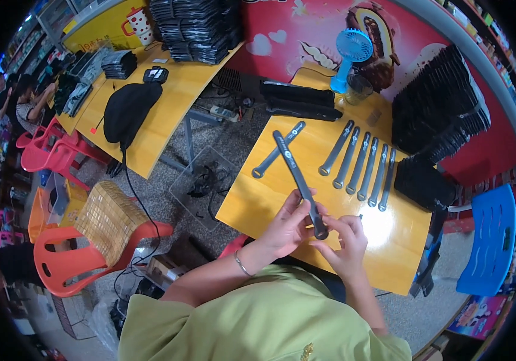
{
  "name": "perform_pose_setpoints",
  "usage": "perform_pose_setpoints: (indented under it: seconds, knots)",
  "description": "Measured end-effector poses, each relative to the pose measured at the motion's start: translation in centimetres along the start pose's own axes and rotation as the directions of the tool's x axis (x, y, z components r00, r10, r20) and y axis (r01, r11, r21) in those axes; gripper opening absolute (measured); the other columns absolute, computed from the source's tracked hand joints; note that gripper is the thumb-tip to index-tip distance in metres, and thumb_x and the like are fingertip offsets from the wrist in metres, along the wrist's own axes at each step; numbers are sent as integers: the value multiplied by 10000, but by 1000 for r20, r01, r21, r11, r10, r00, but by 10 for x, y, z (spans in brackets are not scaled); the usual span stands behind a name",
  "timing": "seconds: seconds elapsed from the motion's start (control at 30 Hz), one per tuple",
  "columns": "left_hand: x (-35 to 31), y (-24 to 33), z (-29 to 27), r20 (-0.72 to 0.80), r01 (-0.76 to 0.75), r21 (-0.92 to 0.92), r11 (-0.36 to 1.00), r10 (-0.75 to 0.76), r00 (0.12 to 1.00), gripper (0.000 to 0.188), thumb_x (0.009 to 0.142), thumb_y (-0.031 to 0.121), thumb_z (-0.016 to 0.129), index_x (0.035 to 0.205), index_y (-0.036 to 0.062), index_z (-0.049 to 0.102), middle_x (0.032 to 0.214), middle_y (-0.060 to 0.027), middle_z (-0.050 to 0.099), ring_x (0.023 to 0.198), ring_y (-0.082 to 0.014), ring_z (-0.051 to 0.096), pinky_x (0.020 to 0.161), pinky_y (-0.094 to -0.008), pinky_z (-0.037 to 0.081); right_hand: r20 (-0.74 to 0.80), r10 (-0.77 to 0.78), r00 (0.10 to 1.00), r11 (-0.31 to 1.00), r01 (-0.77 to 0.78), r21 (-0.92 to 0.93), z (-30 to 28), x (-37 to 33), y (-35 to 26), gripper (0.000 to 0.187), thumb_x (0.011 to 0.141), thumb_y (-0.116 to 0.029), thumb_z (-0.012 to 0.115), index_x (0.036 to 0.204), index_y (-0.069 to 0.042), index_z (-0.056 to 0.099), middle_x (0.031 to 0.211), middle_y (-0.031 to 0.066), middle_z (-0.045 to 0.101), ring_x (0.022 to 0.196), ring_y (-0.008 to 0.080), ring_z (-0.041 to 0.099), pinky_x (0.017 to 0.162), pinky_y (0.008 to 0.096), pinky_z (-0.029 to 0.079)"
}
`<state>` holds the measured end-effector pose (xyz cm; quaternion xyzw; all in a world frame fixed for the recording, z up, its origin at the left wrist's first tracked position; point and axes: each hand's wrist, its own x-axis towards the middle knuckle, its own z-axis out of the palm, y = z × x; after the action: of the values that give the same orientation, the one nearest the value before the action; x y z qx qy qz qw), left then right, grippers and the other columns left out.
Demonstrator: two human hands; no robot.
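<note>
green sleeves fill the bottom of the view, and both forearms run up from them to the near edge of a yellow table (390,265). left hand (287,227) and right hand (347,239) meet on the near end of one long dark strap (298,175).

the strap's long axis runs up and to the left, away from the body: its near end sits between the two hands, its far end rises above the table top toward the middle of the board. left fingers (304,210) curl round the strap from the left side, thumb on top, pressed shut on it. right fingers (337,225) pinch the same end from the right, tips bent inward and close together. both hands are on it; the left one holds slightly higher up its length, the right one works the very tip.

a second strap (277,150) lies flat on the table beyond, crossed by the held one in the view; whether they touch i cannot tell. further right a row of straps (360,163) lies side by side, well apart from the hands. past that row stand black stacks (438,108), a blue fan (349,53) and a glass (358,89). left of the table: a red chair (83,253) with a woven cushion (109,218), and another table with a black bag (127,108).
</note>
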<state>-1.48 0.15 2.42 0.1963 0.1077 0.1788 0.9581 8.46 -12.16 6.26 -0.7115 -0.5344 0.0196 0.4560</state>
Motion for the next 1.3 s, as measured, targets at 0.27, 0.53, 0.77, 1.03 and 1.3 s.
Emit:
perform_pose_setpoints:
  seconds: [0.27,0.53,0.77,1.03,1.3]
  knots:
    - [-2,-13,15,31,71,253,965,-82,996,319,938,150,514,1246,84,462,1093,-76,581,1024,-185,582,840,-360,529,-124,56,991,996,-65,-63,-6,-17,3,379,600,-119,816,946,-49,677,847,92,633,712,228,594,626,310,494]
    - [3,-1,17,33,-116,214,970,112,993,317,898,84,573,1197,64,470,1051,-97,594,1037,-252,600,877,-383,534,-83,174,981,984,-176,-7,-21,-9,-4,322,851,-56,489,1139,-91,628,702,82,566,632,224,544,589,336,430]
    - [8,-4,23,45,-157,288,945,150,988,314,885,118,594,1172,72,473,1029,-94,595,1037,-280,600,835,-369,558,-78,150,986,983,-157,-91,-25,-14,-11,306,797,2,608,1081,-107,648,693,80,586,621,223,562,564,340,442]
    - [6,-9,23,27,-214,375,902,220,975,313,876,129,612,1154,78,476,1020,-87,596,1029,-286,605,803,-347,564,-126,116,985,985,-131,-115,-18,-19,-11,310,732,71,638,1010,-61,670,734,98,646,644,220,625,567,297,476]
    - [4,-9,28,-20,-203,333,921,222,975,256,872,25,595,1107,64,503,984,-90,604,991,-259,622,811,-352,557,-159,88,983,982,-112,-151,-14,-23,-7,330,734,22,638,1034,-109,682,732,68,606,655,222,588,560,329,463]
